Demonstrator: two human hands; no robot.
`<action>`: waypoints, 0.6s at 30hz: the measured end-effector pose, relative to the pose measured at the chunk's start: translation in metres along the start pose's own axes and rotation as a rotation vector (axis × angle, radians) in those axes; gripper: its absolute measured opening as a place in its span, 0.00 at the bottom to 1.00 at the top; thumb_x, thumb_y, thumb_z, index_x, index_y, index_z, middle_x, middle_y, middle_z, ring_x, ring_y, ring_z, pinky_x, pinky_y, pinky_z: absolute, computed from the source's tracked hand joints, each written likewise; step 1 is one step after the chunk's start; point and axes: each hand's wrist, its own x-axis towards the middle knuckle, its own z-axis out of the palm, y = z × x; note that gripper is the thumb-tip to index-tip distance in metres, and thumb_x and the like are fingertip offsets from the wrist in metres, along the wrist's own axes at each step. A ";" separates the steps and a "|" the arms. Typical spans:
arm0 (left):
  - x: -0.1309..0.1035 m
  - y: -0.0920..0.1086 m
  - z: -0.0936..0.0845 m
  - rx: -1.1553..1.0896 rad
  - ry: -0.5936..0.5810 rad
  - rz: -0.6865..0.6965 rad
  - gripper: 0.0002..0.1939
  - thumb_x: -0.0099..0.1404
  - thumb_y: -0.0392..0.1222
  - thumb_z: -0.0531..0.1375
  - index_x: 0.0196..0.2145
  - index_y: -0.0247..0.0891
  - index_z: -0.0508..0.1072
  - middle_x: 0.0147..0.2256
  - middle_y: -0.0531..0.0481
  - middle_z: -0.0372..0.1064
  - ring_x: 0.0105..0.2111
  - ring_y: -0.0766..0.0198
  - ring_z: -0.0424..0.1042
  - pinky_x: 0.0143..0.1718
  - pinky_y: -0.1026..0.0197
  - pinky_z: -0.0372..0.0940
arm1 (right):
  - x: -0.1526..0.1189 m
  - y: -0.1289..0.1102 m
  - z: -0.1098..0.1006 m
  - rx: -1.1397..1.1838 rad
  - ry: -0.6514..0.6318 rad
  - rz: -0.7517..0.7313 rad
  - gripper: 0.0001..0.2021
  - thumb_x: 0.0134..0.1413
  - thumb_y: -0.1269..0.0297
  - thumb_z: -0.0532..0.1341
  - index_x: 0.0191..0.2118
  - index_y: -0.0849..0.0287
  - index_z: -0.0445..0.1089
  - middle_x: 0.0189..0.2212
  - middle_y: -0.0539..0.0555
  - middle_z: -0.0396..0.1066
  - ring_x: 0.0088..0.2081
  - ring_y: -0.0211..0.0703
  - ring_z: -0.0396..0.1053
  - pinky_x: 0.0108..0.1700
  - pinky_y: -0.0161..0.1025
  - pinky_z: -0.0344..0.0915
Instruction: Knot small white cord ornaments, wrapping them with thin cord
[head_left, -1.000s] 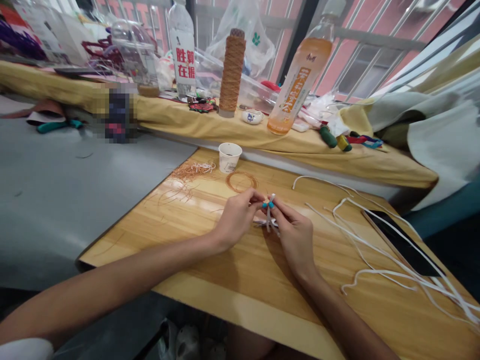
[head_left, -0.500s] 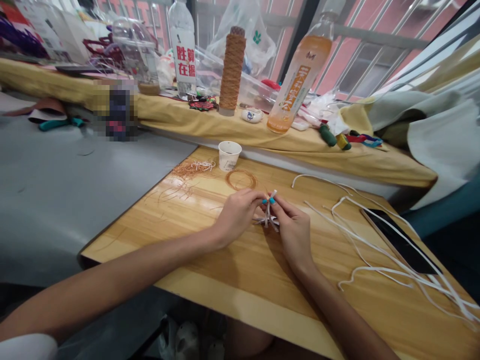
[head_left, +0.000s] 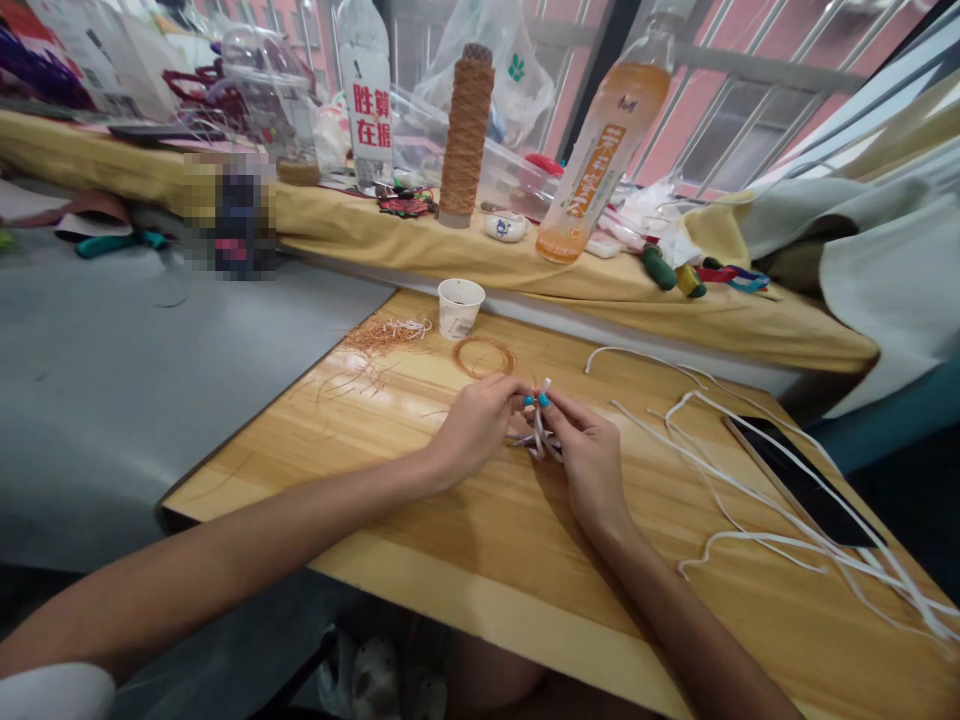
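Observation:
My left hand (head_left: pixel 480 425) and my right hand (head_left: pixel 589 450) meet above the wooden table, fingertips almost touching. Both are closed in a pinch around a small looped piece of white cord (head_left: pixel 538 432). Its short end sticks up above the blue-painted nails, and its loops hang below them. A thin brown strand seems to show at the fingertips, too fine to make out clearly. Something greyish lies behind the loops, partly hidden by the fingers. Just beyond my left hand rests a coil of brown thread (head_left: pixel 484 357).
A paper cup (head_left: pixel 460 310) stands behind the coil, beside a pile of brown thread clippings (head_left: pixel 379 335). Long white cords (head_left: pixel 750 480) cross a phone (head_left: pixel 799 480) on the right. The cloth-covered ledge holds a brown thread spool (head_left: pixel 466 140) and a tilted orange drink bottle (head_left: pixel 604 150).
Both hands keep their pinch in nearly the same place. The hanging cord loops have shifted slightly, and the upright end leans a little differently.

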 end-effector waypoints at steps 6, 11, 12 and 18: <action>0.001 0.001 -0.002 -0.052 -0.023 -0.008 0.08 0.60 0.34 0.51 0.31 0.35 0.70 0.28 0.51 0.68 0.29 0.68 0.65 0.31 0.67 0.59 | 0.001 -0.002 0.001 0.043 0.008 0.006 0.13 0.39 0.61 0.62 0.36 0.58 0.70 0.25 0.49 0.70 0.26 0.37 0.67 0.29 0.36 0.64; 0.004 0.004 -0.004 -0.244 -0.053 -0.156 0.08 0.58 0.34 0.52 0.29 0.35 0.71 0.27 0.53 0.70 0.28 0.69 0.67 0.31 0.68 0.60 | -0.002 -0.006 0.002 -0.035 0.027 -0.131 0.07 0.42 0.64 0.60 0.30 0.59 0.67 0.25 0.49 0.69 0.28 0.37 0.68 0.31 0.35 0.64; 0.004 0.004 -0.005 -0.299 -0.065 -0.190 0.08 0.58 0.34 0.52 0.29 0.35 0.71 0.27 0.52 0.70 0.28 0.69 0.67 0.31 0.68 0.61 | -0.002 -0.006 0.001 -0.092 0.016 -0.155 0.06 0.44 0.64 0.59 0.30 0.59 0.67 0.26 0.50 0.70 0.29 0.38 0.68 0.33 0.36 0.64; 0.006 -0.001 -0.003 -0.550 -0.108 -0.372 0.08 0.56 0.38 0.54 0.29 0.32 0.71 0.25 0.51 0.69 0.26 0.68 0.67 0.29 0.67 0.63 | -0.006 -0.007 -0.005 -0.363 -0.074 -0.273 0.10 0.49 0.63 0.56 0.34 0.60 0.70 0.33 0.54 0.72 0.35 0.42 0.68 0.40 0.40 0.63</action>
